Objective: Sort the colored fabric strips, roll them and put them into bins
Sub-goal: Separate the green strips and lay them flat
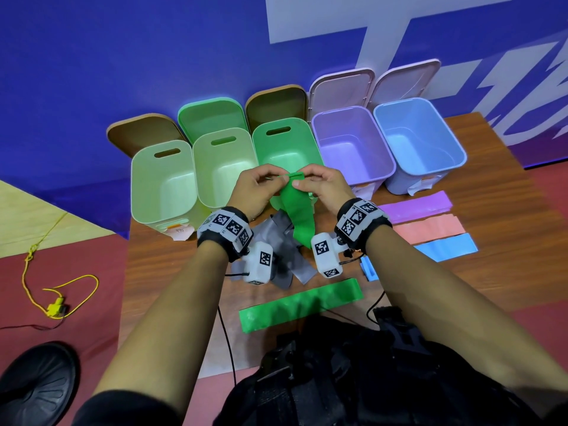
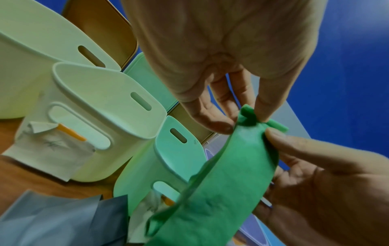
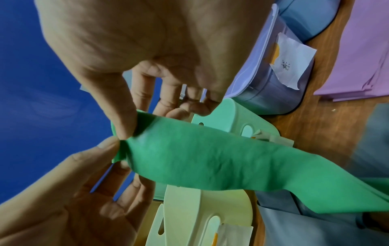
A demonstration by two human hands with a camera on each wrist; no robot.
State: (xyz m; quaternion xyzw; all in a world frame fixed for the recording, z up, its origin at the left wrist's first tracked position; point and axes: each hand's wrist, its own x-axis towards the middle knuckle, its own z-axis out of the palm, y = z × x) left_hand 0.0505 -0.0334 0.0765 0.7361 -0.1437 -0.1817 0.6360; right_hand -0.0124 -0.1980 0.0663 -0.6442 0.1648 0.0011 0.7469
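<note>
While our left hand (image 1: 256, 187) and right hand (image 1: 319, 186) pinch the green strip (image 1: 299, 216), we start rolling. Next we must turn it tightly.

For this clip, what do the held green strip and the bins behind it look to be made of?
Green strip: soft matte cloth, perhaps felt-like; it hangs limp and creases where the left hand and right hand pinch its top edge. Bins, such as the green bin and purple bin: probably moulded plastic, smooth with a slight sheen, rounded rims, and cut-out handle slots on the green ones.
</note>
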